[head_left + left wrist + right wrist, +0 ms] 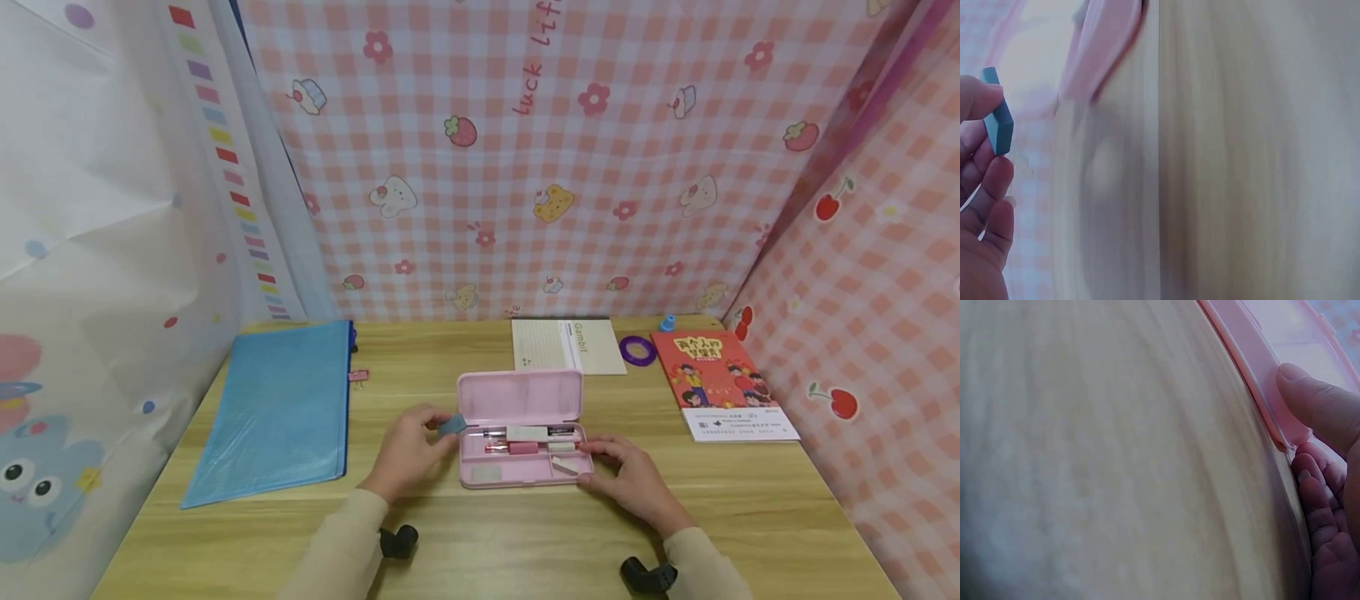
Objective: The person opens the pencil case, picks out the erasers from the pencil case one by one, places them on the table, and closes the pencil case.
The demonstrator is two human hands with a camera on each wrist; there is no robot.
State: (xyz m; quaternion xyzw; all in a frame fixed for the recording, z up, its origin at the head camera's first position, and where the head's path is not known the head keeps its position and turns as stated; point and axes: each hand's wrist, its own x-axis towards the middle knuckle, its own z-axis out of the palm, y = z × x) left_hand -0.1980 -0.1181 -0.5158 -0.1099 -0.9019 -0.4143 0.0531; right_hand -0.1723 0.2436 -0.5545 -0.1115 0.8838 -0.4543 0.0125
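In the head view an open pink pencil case stands mid-table, lid raised toward the back. My left hand is at its left side, pinching a small blue-green eraser-like block between thumb and fingers. The left wrist view shows this slanted block from its edge. Inside the case lie pens, a white piece, a pink piece and a grey-white block. At the right end, my right hand grips the case, with its thumb over the front corner and fingers against the side.
A blue zip folder lies left, with a pink binder clip beside it. Behind the case is a notebook; farther right are a purple tape ring, a small blue object and a red booklet.
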